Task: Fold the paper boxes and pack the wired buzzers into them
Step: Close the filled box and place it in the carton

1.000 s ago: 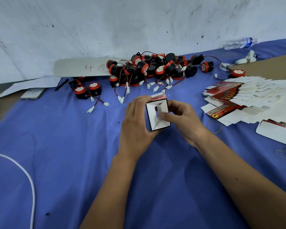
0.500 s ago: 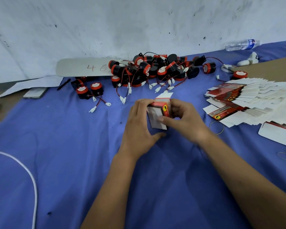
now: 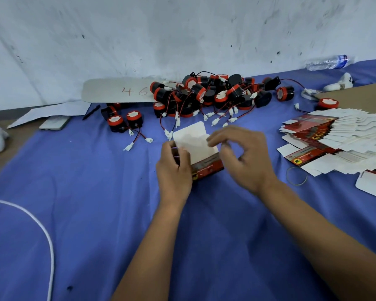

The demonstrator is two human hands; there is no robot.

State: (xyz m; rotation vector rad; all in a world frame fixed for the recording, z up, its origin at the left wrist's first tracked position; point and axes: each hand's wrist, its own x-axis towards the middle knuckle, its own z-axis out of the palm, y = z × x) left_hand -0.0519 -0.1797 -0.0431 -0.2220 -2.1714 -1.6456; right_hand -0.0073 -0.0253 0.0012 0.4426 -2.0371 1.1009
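A small red and white paper box [image 3: 201, 158] stands on the blue cloth, its white lid flap raised toward the wall. My left hand [image 3: 174, 169] grips its left side. My right hand [image 3: 245, 155] hovers at the box's right edge, fingers curled loosely, blurred; whether it touches the flap is unclear. A heap of black and red wired buzzers [image 3: 211, 94] lies beyond the box, with two more buzzers [image 3: 125, 121] off to its left. Flat unfolded boxes [image 3: 334, 137] are fanned out at the right.
A white cable [image 3: 46, 242] curves at the left. A phone [image 3: 54, 122], a pen [image 3: 91, 111] and paper lie at the back left. A water bottle [image 3: 330, 61] lies by the wall. A rubber band [image 3: 296, 175] sits beside the flat boxes.
The box has been turned from open end facing me to standing on the cloth with its lid flap up. My right hand has come off it and shifted right.
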